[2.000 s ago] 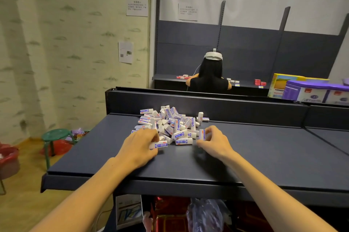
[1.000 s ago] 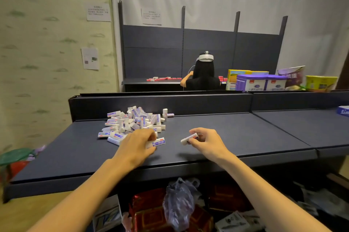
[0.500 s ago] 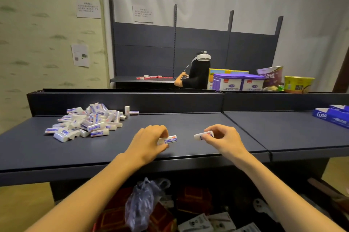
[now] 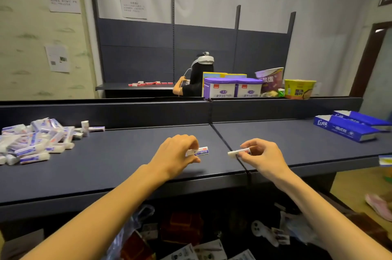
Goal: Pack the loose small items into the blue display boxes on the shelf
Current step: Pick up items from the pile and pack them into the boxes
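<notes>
Mid-shelf point(image 4: 106, 166), we pinch one eraser point(image 4: 200, 151) per hand, left hand point(image 4: 177, 157) and right hand point(image 4: 259, 156); light, stiff, best gripped mid-sleeve.

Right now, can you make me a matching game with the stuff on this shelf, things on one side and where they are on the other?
Things:
1. pile of small items
2. blue display boxes
3. yellow bowl
4. left hand

Places:
A. far right of the shelf
B. holding one small item
C. far left of the shelf
D. behind the back wall of the shelf

Pairs: 1-C, 2-A, 3-D, 4-B
</notes>
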